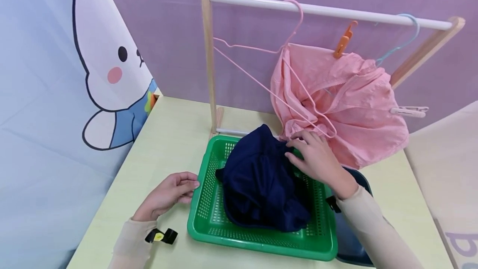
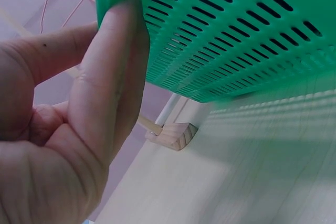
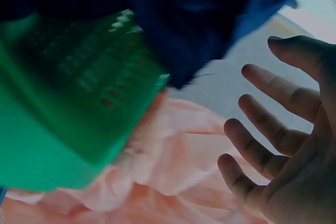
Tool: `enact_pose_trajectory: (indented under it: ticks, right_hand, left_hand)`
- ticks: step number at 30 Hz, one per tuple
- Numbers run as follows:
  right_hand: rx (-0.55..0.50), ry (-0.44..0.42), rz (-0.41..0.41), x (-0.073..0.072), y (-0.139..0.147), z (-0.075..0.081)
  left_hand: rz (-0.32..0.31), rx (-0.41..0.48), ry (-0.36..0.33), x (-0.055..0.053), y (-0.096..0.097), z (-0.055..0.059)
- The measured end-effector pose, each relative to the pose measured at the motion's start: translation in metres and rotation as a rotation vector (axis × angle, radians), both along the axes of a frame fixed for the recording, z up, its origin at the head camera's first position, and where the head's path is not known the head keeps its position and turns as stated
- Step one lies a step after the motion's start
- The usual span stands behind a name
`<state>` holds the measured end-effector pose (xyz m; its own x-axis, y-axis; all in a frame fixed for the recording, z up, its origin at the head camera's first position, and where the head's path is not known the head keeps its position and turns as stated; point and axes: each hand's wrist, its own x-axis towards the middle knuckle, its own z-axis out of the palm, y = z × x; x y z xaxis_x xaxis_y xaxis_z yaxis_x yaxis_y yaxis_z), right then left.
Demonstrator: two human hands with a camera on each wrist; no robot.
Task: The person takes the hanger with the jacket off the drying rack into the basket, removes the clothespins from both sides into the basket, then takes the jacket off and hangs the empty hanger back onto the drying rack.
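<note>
A green perforated basket (image 1: 261, 245) stands on the table, holding a crumpled dark navy cloth item (image 1: 257, 182). My left hand (image 1: 168, 194) grips the basket's left rim; in the left wrist view its fingertips (image 2: 123, 11) tuck up beneath the lip. Over the basket's far right corner is my right hand (image 1: 317, 157), fingers spread and curved beside the navy cloth. In the right wrist view that hand (image 3: 286, 135) shows a gap between its fingers and the cloth, and nothing lies in its palm.
Behind the basket rises a wooden rack with a white bar (image 1: 254, 2). A pink hanger (image 1: 301, 16) and a light blue hanger (image 1: 401, 45) hang there with pink fabric (image 1: 373, 107), an orange clip (image 1: 342, 45) and a white clothespin (image 1: 408, 112). A dark basin (image 1: 349, 235) sits right of the basket.
</note>
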<state>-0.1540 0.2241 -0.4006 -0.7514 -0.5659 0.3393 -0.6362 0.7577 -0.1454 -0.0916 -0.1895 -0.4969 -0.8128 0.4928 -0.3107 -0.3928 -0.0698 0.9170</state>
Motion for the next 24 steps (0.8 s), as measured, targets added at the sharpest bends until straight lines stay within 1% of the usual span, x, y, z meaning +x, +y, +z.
enact_pose_trajectory:
  ticks: [2,5,7,9,12,16,22,24]
  right_hand:
    - [0.045,-0.030,-0.022,-0.011,-0.001,-0.006]
    - [0.101,-0.056,-0.036,-0.023,-0.003,-0.014]
    - [0.118,-0.063,-0.036,-0.028,-0.004,-0.017]
    - [0.112,-0.070,-0.033,-0.033,-0.006,-0.020]
    - [0.094,-0.077,-0.033,-0.036,-0.006,-0.022]
    - [0.084,-0.079,-0.020,-0.037,-0.006,-0.023]
    - [0.043,-0.046,0.015,-0.041,-0.008,-0.024]
    - [0.035,-0.032,0.016,-0.040,-0.008,-0.023]
  left_hand:
    - [-0.001,0.004,-0.002,0.000,0.000,0.000]
    - [-0.002,0.008,-0.007,0.000,0.000,-0.001]
    - [-0.002,0.011,-0.010,0.000,-0.001,-0.001]
    - [-0.002,0.014,-0.011,-0.001,-0.001,-0.001]
    - [-0.003,0.016,-0.011,-0.001,-0.001,-0.001]
    - [-0.002,0.014,-0.009,0.000,-0.001,-0.001]
    - [0.001,0.012,-0.005,0.000,-0.001,-0.002]
    - [-0.002,0.014,-0.002,0.000,-0.001,-0.003]
